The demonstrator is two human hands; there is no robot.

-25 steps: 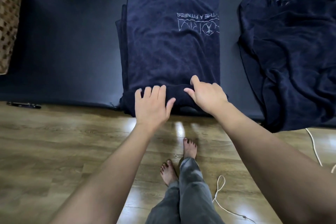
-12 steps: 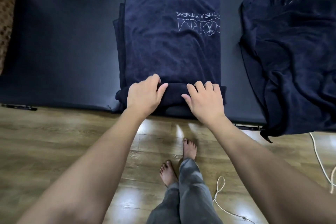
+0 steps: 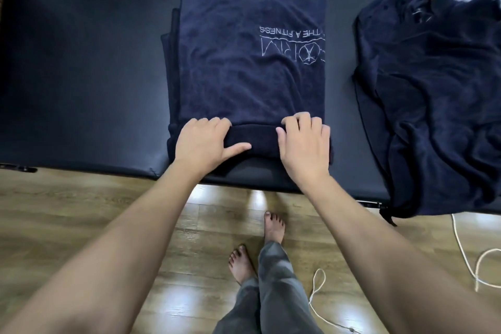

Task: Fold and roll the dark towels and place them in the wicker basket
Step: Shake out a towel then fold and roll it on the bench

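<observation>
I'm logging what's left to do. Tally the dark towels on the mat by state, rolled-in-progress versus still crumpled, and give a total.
Folded towel, its near end being rolled under the left hand and right hand: 1
Crumpled towel heap at the mat's right end, untouched: 1 heap; whether it holds more than one towel cannot be told
Total: 2 counted

Soft overhead light fell evenly across the scene, leaving bright white glare patches on the glossy wooden floor (image 3: 81, 225) near the person's feet, while the dark tabletop (image 3: 81, 76) showed only a faint sheen. The wide-angle lens bowed the tabletop's edge and stretched the forearms large at the lower corners. The navy towel (image 3: 244, 76) stayed fairly sharp at centre, its white lettering legible; the edges were softer.
</observation>
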